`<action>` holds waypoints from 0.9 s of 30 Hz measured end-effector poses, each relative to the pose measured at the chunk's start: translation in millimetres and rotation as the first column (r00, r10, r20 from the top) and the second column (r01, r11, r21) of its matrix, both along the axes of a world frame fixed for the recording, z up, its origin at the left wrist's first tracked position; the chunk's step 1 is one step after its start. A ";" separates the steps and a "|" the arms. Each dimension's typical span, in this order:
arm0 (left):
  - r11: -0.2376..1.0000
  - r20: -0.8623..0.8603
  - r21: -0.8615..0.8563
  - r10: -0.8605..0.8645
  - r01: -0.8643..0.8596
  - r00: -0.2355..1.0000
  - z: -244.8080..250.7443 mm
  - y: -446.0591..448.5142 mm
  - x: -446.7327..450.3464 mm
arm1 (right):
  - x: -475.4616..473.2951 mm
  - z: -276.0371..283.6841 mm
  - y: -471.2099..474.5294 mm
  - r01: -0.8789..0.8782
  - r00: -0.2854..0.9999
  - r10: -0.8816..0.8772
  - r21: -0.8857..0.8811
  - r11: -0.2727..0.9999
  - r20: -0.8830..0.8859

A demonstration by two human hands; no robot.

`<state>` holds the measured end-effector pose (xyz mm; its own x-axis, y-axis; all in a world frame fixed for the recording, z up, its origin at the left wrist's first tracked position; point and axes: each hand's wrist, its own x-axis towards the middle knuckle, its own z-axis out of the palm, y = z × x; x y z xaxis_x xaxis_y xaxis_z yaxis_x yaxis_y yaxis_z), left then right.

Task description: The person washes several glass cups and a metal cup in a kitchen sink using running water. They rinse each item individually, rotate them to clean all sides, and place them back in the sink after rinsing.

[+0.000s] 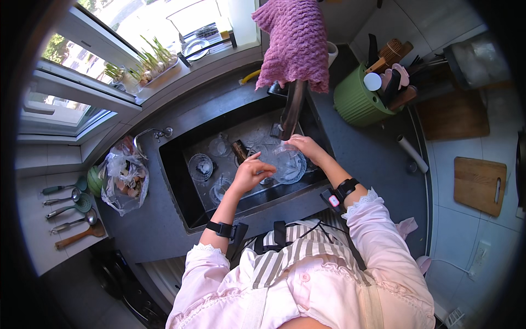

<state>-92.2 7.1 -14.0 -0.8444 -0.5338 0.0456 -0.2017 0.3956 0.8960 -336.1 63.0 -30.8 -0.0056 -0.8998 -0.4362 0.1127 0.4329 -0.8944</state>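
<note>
My right hand (307, 149) is at the mouth of the dark faucet (292, 113), with its fingers on a piece of clear glassware (287, 151). Just beneath lies a wide clear glass bowl (296, 174), partly overlapped by that piece. My left hand (251, 172) hovers over the middle of the black sink (174, 181), fingers apart, with nothing visible in it. Around it in the basin are a ribbed glass bowl (201, 167) holding something white, a clear glass (220, 147) and another glass vessel (220, 190) close to my wrist. Behind my left fingertips shows a dark cylindrical object (239, 151).
A pink cloth (291, 45) hangs over the upper faucet. Left of the sink are a small tap (166, 131), a plastic bag of scraps (125, 181) and a watermelon (95, 181). To the right, a green utensil holder (357, 98) contains knives; a white roll (412, 153) lies near the wall.
</note>
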 end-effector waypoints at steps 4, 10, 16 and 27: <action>0.944 0.054 -0.328 -0.018 0.035 0.998 4.7 -3.7 -15.0 | -4.1 10.9 0.5 -0.080 0.988 0.074 -0.042 0.996 -0.134; 0.804 0.233 -0.553 -0.103 0.219 0.967 4.2 -14.4 -45.4 | 5.3 21.7 -4.2 -0.169 0.894 0.185 0.076 0.983 -0.408; 0.712 0.357 -0.642 -0.049 0.283 0.933 5.3 -11.5 -63.7 | 5.3 -10.2 -7.5 -0.079 0.923 0.156 0.224 0.971 -0.351; 0.796 0.167 0.077 0.583 -0.600 0.795 -3.5 0.5 -37.8 | 23.9 -14.6 -6.6 0.042 0.500 -0.060 -0.045 0.998 -0.864</action>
<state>-130.0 7.6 -17.5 -0.3549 -0.9247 -0.1376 -0.4765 0.0523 0.8776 -312.2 56.4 -45.4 -0.4176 -0.8919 -0.1733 -0.6992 0.4373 -0.5656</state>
